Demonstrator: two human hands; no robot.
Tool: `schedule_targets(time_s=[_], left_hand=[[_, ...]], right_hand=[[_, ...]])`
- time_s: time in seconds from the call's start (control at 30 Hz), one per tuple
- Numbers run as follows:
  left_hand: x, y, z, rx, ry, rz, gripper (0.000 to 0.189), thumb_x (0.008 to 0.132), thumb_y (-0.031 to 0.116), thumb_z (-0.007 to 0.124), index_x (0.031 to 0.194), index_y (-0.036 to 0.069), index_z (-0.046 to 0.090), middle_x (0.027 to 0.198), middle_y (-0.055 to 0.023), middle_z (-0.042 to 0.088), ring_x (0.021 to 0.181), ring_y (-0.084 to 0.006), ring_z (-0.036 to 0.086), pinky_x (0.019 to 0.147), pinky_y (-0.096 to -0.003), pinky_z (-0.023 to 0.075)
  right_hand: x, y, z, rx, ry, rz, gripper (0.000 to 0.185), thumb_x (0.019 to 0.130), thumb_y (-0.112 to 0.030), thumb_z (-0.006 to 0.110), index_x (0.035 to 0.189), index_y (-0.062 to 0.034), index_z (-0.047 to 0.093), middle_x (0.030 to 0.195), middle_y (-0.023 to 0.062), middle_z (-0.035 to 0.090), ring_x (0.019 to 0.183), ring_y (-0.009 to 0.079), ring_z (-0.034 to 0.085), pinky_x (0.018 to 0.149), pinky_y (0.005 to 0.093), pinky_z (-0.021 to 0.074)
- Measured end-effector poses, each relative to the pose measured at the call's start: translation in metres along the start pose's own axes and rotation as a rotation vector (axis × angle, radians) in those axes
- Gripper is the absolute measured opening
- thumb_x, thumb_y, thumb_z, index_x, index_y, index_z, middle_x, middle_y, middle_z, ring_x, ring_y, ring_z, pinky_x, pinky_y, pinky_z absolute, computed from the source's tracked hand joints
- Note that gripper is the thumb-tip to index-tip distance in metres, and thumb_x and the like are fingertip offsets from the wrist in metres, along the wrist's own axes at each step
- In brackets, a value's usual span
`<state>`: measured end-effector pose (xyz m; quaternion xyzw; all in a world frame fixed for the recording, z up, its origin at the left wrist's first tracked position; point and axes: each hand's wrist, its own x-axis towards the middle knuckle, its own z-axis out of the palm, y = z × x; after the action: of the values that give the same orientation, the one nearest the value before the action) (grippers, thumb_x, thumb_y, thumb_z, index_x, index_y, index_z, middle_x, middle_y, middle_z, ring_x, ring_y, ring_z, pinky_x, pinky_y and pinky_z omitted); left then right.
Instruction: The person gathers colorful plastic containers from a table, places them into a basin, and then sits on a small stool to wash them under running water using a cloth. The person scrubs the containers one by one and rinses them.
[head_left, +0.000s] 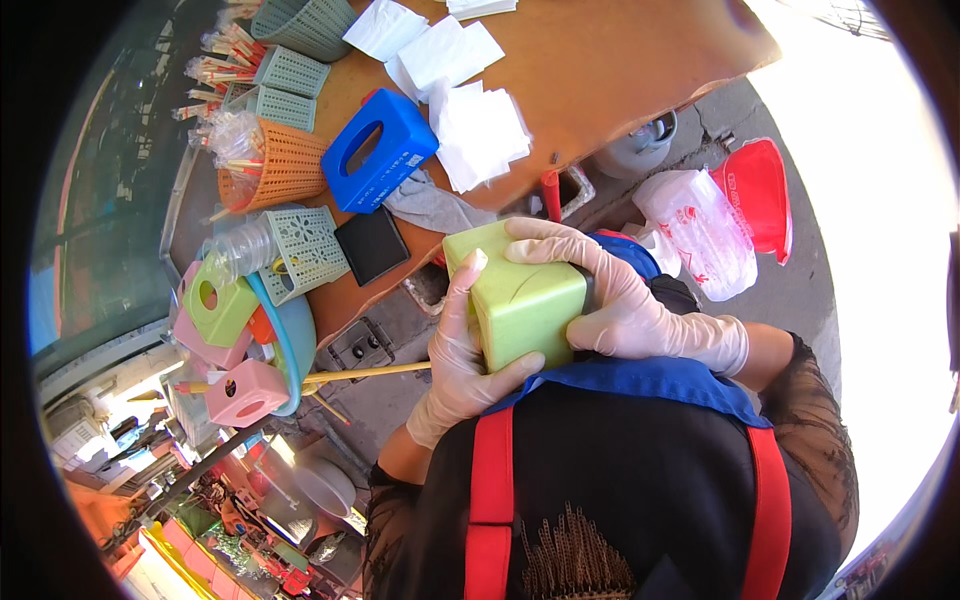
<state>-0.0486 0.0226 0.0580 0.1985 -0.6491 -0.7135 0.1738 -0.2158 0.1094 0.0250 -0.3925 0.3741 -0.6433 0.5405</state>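
Observation:
A light green plastic tissue box (529, 296) is held close to my chest between both hands, which wear whitish disposable gloves. My left hand (465, 352) grips its left side, thumb and fingers spread around the edges. Across the box's top and right side lies my right hand (622, 292), holding it from there. The box's far underside is hidden. Beyond it on the brown table (600, 60) lie stacks of white paper napkins (480, 135), a blue tissue box (380, 150) with an oval opening, and a crumpled grey cloth (431, 202).
An orange woven basket (289, 166) and grey-green baskets (292, 71) with wrapped chopsticks line the left. A light blue basin (304, 337) holds pink and green tissue boxes (247, 392). A black flat object (372, 246) lies nearby. Right, a white plastic bag (701, 232) and red bucket (757, 199) stand on the ground.

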Motion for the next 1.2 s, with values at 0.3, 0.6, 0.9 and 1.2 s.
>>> schedule_targets(time_s=[0.3, 0.6, 0.9, 1.2], left_hand=[[0.003, -0.009, -0.006, -0.066, 0.018, -0.049, 0.099, 0.067, 0.0, 0.072, 0.141, 0.01, 0.007, 0.127, -0.0147, 0.042, 0.115, -0.0234, 0.046, 0.095, -0.0357, 0.0383], [0.019, 0.0, -0.013, -0.331, 0.271, -0.17, 0.086, 0.07, -0.006, 0.062, 0.141, 0.011, 0.015, 0.124, -0.0104, 0.045, 0.111, -0.0206, 0.049, 0.092, -0.0339, 0.0417], [0.037, 0.007, -0.012, -0.533, 0.38, -0.165, 0.069, 0.075, -0.002, 0.054, 0.137, 0.01, 0.027, 0.122, -0.0064, 0.047, 0.111, -0.0174, 0.048, 0.094, -0.0308, 0.0407], [0.02, 0.006, -0.008, -0.556, 0.401, -0.323, 0.051, 0.079, 0.012, 0.05, 0.128, 0.003, 0.039, 0.121, -0.0103, 0.049, 0.109, -0.0203, 0.051, 0.094, -0.0337, 0.041]], right_hand=[[0.004, 0.002, -0.004, 0.007, 0.01, 0.08, 0.073, 0.05, 0.014, 0.048, 0.12, -0.0067, 0.044, 0.137, 0.0121, 0.03, 0.127, 0.0253, 0.03, 0.103, 0.0345, 0.0256], [0.036, -0.016, -0.018, 0.276, -0.141, 0.456, 0.092, 0.064, 0.01, 0.06, 0.141, -0.0149, 0.015, 0.14, 0.0081, 0.024, 0.127, 0.0196, 0.029, 0.103, 0.0343, 0.0288], [0.044, -0.018, -0.02, -0.625, -0.279, -0.131, 0.146, 0.037, -0.03, 0.09, 0.139, 0.0013, -0.009, 0.146, 0.0197, 0.002, 0.136, 0.0243, 0.003, 0.109, 0.0325, 0.0074], [0.031, 0.001, 0.004, -0.599, -0.125, -0.281, 0.103, 0.049, -0.015, 0.083, 0.134, -0.0139, 0.024, 0.138, 0.0214, 0.015, 0.128, 0.0384, 0.025, 0.101, 0.0419, 0.0303]])
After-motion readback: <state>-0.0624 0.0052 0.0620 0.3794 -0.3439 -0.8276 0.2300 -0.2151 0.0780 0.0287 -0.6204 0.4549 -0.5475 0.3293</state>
